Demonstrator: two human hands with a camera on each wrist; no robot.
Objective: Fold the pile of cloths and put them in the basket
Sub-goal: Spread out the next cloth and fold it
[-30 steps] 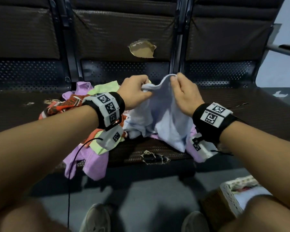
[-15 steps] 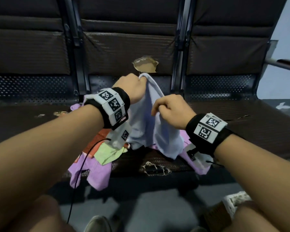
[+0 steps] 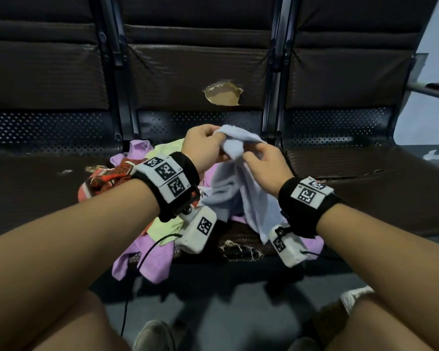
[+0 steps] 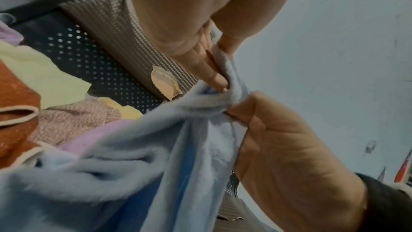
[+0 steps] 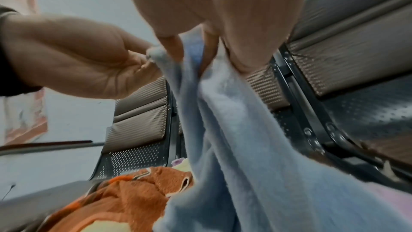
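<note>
Whereas half a second earlier the right hand [image 3: 260, 162] sat lower and apart from the left hand [image 3: 203, 145], both now meet at centre frame, each pinching the bunched top edge of the light blue cloth [image 3: 241, 196]. The cloth hangs down onto the pile of cloths [image 3: 147, 239] on the tabletop [image 3: 365, 188]. Only the left wrist view shows a pink knitted cloth [image 4: 73, 117]; only the head view shows the basket [image 3: 354, 297], lower right.
</note>
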